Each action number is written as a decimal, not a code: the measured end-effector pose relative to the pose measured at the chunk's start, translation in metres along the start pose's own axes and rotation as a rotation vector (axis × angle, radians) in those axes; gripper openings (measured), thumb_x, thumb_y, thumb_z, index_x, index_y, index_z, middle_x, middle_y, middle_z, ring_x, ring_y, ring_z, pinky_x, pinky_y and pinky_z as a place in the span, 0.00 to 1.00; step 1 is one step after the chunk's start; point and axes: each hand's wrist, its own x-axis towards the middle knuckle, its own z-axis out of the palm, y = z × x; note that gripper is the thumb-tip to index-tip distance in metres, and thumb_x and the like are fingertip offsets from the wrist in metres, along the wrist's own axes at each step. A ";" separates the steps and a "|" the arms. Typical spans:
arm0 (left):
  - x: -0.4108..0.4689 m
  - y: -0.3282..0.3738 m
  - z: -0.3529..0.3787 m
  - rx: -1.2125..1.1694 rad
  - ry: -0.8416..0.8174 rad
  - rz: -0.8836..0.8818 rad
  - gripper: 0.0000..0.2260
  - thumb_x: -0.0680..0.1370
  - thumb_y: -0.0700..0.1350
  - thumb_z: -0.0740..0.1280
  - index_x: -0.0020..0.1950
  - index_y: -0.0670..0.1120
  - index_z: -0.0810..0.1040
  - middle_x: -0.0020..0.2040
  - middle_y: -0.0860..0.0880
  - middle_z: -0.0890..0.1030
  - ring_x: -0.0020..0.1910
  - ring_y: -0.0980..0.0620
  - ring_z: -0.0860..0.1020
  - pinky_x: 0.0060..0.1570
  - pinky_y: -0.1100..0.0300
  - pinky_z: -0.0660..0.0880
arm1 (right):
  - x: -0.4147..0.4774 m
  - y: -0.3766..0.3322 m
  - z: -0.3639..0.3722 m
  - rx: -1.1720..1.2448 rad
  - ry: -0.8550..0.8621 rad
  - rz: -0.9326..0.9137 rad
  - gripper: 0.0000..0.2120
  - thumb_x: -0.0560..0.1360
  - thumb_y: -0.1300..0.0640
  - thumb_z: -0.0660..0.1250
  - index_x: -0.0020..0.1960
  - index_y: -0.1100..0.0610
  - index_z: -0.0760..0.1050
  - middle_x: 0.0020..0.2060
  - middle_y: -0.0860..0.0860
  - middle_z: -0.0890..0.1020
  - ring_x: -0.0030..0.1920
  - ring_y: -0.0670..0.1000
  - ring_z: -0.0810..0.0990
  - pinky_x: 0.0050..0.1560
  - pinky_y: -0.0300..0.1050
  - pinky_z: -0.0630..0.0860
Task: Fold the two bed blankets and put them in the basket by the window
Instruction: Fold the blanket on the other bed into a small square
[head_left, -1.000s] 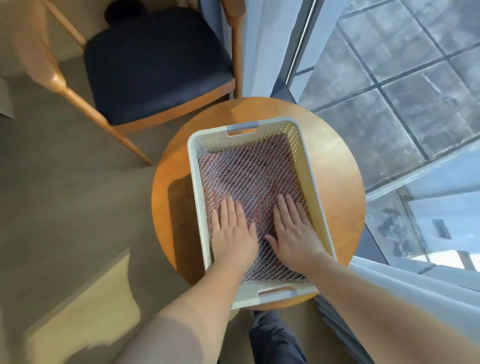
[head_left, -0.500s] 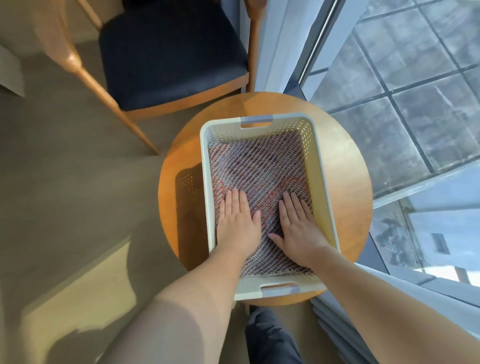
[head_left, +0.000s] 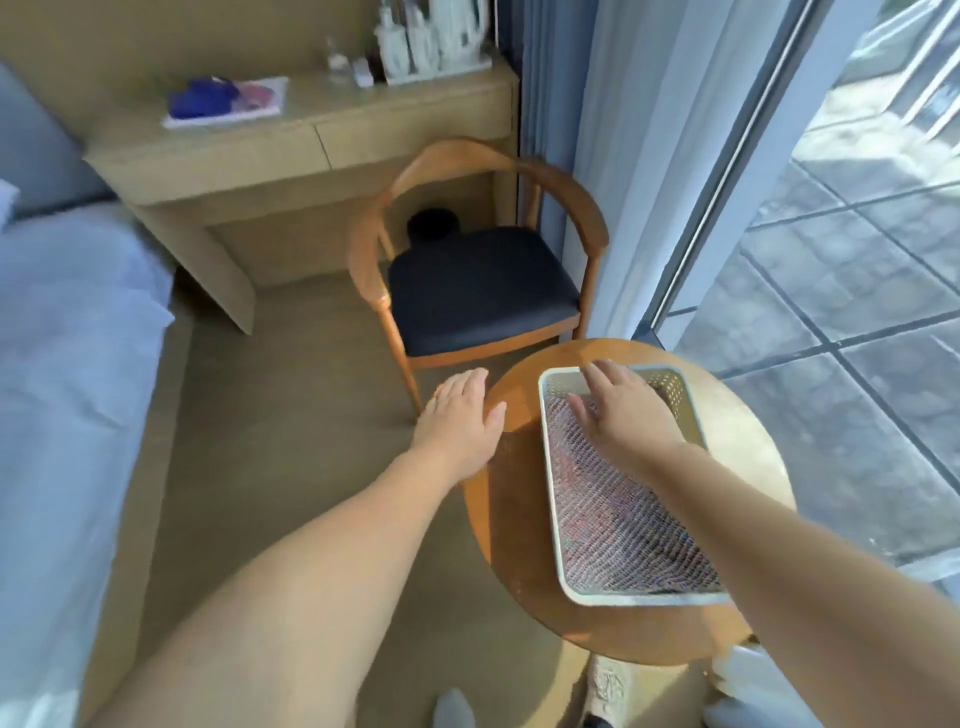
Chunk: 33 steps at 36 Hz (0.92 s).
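Note:
A white perforated basket stands on a round wooden table by the window. A folded blanket with a red, white and grey woven pattern lies flat inside it and fills the bottom. My right hand hovers open over the far end of the basket, fingers spread, holding nothing. My left hand is open in the air to the left of the table's edge, outside the basket and empty. I cannot tell whether a second blanket lies under the top one.
A wooden armchair with a dark seat stands just behind the table. A wooden desk with bottles and a magazine is at the back. A bed with white sheets runs along the left. Curtain and window glass are on the right.
Both hands have lifted off the blanket. The left hand has swung out to the left of the basket, and my view has risen and turned left toward the room.

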 end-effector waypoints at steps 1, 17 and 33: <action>-0.008 -0.009 -0.017 0.001 0.020 -0.013 0.26 0.82 0.55 0.53 0.77 0.46 0.56 0.77 0.48 0.60 0.76 0.50 0.56 0.74 0.53 0.54 | 0.003 -0.016 -0.009 0.010 0.025 -0.022 0.22 0.81 0.46 0.55 0.68 0.60 0.67 0.65 0.58 0.72 0.65 0.60 0.70 0.65 0.52 0.68; -0.203 -0.143 -0.179 0.092 0.516 -0.545 0.24 0.82 0.53 0.55 0.75 0.44 0.61 0.73 0.47 0.66 0.73 0.48 0.62 0.70 0.54 0.59 | 0.036 -0.270 -0.070 0.140 0.107 -0.720 0.21 0.81 0.45 0.55 0.63 0.60 0.71 0.59 0.56 0.76 0.56 0.59 0.77 0.56 0.53 0.74; -0.583 -0.136 -0.141 0.088 0.827 -1.317 0.26 0.81 0.53 0.56 0.76 0.42 0.59 0.74 0.43 0.65 0.73 0.45 0.62 0.71 0.51 0.60 | -0.176 -0.501 -0.033 0.195 -0.171 -1.456 0.23 0.80 0.47 0.57 0.69 0.60 0.66 0.62 0.59 0.74 0.60 0.62 0.74 0.60 0.52 0.71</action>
